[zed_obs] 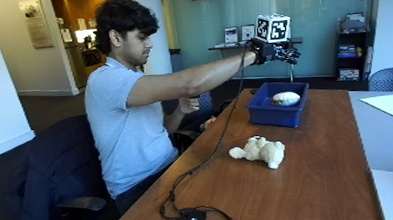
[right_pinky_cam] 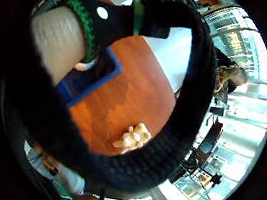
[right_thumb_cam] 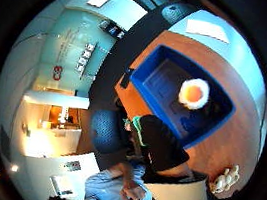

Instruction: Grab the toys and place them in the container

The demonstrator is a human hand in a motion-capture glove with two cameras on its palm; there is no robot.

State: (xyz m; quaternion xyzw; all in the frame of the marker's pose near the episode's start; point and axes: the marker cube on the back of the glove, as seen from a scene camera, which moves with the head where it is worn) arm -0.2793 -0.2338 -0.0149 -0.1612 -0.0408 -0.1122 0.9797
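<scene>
- Our gloved right hand (zed_obs: 268, 51) hangs raised above the blue container (zed_obs: 276, 111), with the arm stretched out over the tabletop (zed_obs: 306, 185).
- We cannot tell whether its fingers are released or clenched; neither the palm views nor the outside view show anything held in it.
- One toy, a white round piece with an orange centre (right_thumb_cam: 193, 94), lies inside the container, directly under the hand.
- The remaining toy, a cream plush animal (zed_obs: 258, 151), lies on the tabletop, well below the hand and back toward the person's body, apart from the container.
- Its long axis runs roughly across the tabletop, with limbs splayed.
- We judge that the right hand must come back and down to reach it; the bare hand (zed_obs: 190, 104) sits near the tabletop's edge.
</scene>
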